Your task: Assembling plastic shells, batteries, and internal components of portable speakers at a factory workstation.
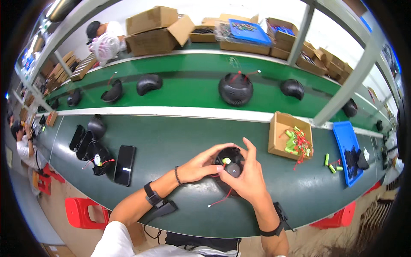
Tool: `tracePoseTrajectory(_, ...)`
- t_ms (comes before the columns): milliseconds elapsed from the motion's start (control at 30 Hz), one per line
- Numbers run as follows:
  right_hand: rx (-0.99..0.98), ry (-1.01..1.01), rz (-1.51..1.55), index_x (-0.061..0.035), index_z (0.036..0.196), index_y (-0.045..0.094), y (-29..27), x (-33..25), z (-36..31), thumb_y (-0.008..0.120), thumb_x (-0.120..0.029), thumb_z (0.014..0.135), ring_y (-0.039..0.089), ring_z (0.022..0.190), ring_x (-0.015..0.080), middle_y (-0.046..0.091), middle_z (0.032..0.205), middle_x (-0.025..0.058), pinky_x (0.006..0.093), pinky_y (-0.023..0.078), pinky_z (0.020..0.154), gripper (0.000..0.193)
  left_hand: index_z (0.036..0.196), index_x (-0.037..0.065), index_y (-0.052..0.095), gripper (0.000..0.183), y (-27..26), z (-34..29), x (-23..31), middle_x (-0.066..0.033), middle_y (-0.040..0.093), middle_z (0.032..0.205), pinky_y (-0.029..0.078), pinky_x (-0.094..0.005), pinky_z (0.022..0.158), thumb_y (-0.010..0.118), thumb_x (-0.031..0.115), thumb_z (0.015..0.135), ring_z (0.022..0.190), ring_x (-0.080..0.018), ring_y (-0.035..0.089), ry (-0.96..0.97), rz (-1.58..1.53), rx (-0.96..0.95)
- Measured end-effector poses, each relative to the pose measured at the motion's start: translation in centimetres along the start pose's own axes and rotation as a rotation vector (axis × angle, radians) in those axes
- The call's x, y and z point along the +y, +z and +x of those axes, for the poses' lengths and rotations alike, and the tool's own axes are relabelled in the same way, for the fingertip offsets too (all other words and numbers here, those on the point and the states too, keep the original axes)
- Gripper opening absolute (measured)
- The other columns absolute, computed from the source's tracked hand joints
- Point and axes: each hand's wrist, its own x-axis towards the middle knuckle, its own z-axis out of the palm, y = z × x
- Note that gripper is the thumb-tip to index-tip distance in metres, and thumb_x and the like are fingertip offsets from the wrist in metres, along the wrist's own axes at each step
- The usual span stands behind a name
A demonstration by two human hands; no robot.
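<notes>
On the green worktable in front of me, a black rounded plastic shell [223,184] lies between my hands. Inside it show a light green battery cell [226,161] and a round black part [233,170]. Thin red wires [221,200] run out of its near side, ending in a small white connector. My left hand [201,166] wraps the shell's left side, thumb reaching over the opening. My right hand [249,174] grips the right side, its thumb at the round part and one finger raised. The fingertips behind the shell are partly hidden.
At right stand a cardboard box [277,147] of green battery cells with red wires and a blue tray [347,174] of small black parts. A phone [124,165] and black shells [97,154] lie left. Beyond, a green conveyor belt [184,81] carries more shells.
</notes>
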Motion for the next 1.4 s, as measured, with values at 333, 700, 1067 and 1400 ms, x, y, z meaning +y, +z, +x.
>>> tracePoseTrajectory(333, 0.063, -0.234, -0.327, -0.0014, 0.161, 0.037, -2.3, -1.1, -0.6, 0.092, -0.030, 0.077, 0.063, 0.119, 0.0413, 0.059, 0.138, 0.0281, 0.0471, 0.053, 0.106, 0.104, 0.164, -0.002, 0.038, 0.072, 0.8, -0.1, 0.7, -0.0146, 0.054, 0.154, 0.036, -0.0398, 0.125, 0.069, 0.014, 0.102, 0.146, -0.0232, 0.049, -0.059, -0.013, 0.217)
tracePoseTrajectory(700, 0.283, -0.327, -0.246, -0.0014, 0.105, 0.079, -1.0, -0.9, -0.1, 0.081, -0.001, 0.088, 0.071, 0.080, 0.0305, 0.075, 0.088, 0.0132, 0.0381, 0.057, 0.073, 0.017, 0.162, -0.007, 0.034, 0.083, 0.5, -0.1, 1.9, -0.0315, 0.050, 0.157, 0.039, -0.0468, 0.123, 0.075, 0.003, 0.090, 0.145, -0.0435, 0.053, 0.417, 0.999, 0.484)
tracePoseTrajectory(1067, 0.336, 0.193, 0.492, 0.0054, 0.100, 0.072, 1.1, -0.2, 0.1, 0.073, -0.010, 0.103, 0.071, 0.075, 0.0124, 0.076, 0.086, 0.0099, 0.0280, 0.059, 0.069, 0.015, 0.158, -0.006, 0.037, 0.092, 3.9, 0.8, 2.0, -0.0336, 0.049, 0.155, 0.048, -0.0522, 0.113, 0.085, 0.003, 0.080, 0.135, -0.0492, 0.056, 0.665, 1.327, 0.690)
tracePoseTrajectory(1400, 0.414, 0.074, 0.224, 0.0061, 0.105, 0.070, 2.3, -2.8, -0.8, 0.067, -0.010, 0.107, 0.076, 0.077, 0.0150, 0.079, 0.088, 0.0129, 0.0291, 0.060, 0.071, 0.016, 0.161, -0.007, 0.033, 0.086, 4.8, 0.3, 1.8, -0.0332, 0.046, 0.158, 0.045, -0.0509, 0.117, 0.081, 0.009, 0.091, 0.140, -0.0472, 0.053, 0.668, 1.268, 0.785)
